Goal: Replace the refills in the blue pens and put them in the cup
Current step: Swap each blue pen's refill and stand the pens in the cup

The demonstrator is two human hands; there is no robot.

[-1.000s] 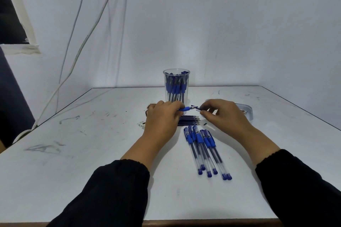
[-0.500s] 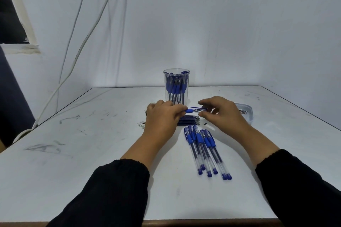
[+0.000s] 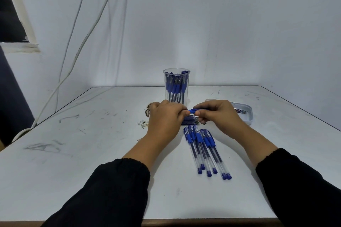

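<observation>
Five blue pens (image 3: 206, 151) lie side by side on the counter (image 3: 73, 153), seemingly not yet refilled, while the clear plastic cup (image 3: 176, 86) behind the hands already stands packed with finished ones. One more pen (image 3: 193, 111) is held level between the left hand (image 3: 164, 118) and the right hand (image 3: 219, 116), each grip pinching an end, probably being closed up. Thin dark refills (image 3: 190, 122) sit bundled just beneath. At the right, a shallow translucent tray (image 3: 248, 116) holds a few slim sticks, likely spent ones. I'd judge the job well past half.
</observation>
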